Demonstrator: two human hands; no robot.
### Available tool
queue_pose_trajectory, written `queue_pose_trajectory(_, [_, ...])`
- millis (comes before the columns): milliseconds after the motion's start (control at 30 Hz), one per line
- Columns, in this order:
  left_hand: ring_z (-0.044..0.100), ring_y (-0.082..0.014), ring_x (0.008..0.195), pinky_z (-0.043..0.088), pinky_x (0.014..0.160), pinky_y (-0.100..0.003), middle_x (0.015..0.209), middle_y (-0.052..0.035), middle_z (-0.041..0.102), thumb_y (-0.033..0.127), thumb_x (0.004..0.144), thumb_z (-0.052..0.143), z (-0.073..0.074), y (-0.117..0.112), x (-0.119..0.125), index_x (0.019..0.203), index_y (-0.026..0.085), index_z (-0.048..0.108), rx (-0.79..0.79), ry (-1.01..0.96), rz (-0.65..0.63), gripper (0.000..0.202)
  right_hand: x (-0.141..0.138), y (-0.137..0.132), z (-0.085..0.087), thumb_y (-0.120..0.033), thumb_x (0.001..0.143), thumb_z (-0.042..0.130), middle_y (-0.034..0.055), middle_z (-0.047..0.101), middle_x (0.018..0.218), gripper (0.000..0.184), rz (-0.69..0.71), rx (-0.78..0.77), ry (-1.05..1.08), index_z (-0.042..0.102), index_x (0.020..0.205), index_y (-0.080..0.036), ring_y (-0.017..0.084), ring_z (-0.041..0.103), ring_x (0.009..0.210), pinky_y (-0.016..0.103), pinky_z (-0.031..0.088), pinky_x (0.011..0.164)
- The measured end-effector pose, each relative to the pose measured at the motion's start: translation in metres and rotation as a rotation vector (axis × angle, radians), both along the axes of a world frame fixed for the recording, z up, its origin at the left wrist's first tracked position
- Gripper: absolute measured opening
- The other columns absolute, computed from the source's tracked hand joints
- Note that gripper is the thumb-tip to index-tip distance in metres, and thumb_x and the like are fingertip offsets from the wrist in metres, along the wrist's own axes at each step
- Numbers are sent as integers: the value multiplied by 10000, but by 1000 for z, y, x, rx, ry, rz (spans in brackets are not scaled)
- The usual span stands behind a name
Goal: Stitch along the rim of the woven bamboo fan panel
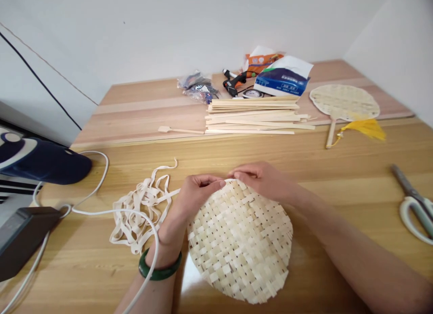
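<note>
A pale woven bamboo fan face [240,242] lies on the wooden table in front of me. My left hand [196,194] pinches its far upper rim, fingers closed, and a cream ribbon strip runs from under that hand to a loose heap of ribbon [138,210] at the left. My right hand [262,178] is closed in a pinch on the same rim, just to the right, thumb and fingers pressed together. A green bangle [158,270] circles my left wrist.
A stack of bamboo slats [253,115] lies further back, with a glue gun [235,81], a tissue pack [280,81] and plastic bags behind it. A finished fan with a yellow tassel [343,104] sits right. Scissors [414,201] lie at the right edge. White cable and dark device [23,233] at left.
</note>
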State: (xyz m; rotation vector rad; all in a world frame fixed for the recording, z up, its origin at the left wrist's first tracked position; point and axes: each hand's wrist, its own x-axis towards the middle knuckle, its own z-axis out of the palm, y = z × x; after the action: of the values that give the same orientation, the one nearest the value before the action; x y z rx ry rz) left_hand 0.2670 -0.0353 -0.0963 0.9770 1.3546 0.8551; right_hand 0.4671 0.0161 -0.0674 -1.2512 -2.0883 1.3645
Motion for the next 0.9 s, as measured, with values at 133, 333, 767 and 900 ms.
queue_pose_trajectory(133, [612,-132,678,459,622,-226,793,-25,748,402,706,767,2,0,-1,780,184,776,-32,22,3,230,13,15,2,-283,885,512,59,665,815,243,-278,-209,245,686,1005,-163,122,583,558,261,471,503])
queue_pose_trajectory(333, [560,-117,608,418,548,-218,706,-16,704,406,753,717,15,-2,2,769,159,775,-97,107,-91,254,32,37,-2,-215,895,509,-21,494,559,192,-457,-414,410,658,956,-109,16,312,376,145,203,345])
queue_pose_trajectory(767, [553,-112,617,426,563,-213,710,-12,680,405,757,716,19,-2,-2,776,149,745,-30,90,-68,259,68,52,8,-121,852,446,-8,537,552,127,-694,-94,207,556,861,-185,77,372,352,185,244,299])
queue_pose_trajectory(900, [538,-102,607,421,559,-204,690,3,664,395,758,717,20,-2,-2,785,157,746,-17,92,-54,241,75,57,9,-116,837,492,6,553,623,163,-777,123,260,580,707,-161,70,444,408,196,338,342])
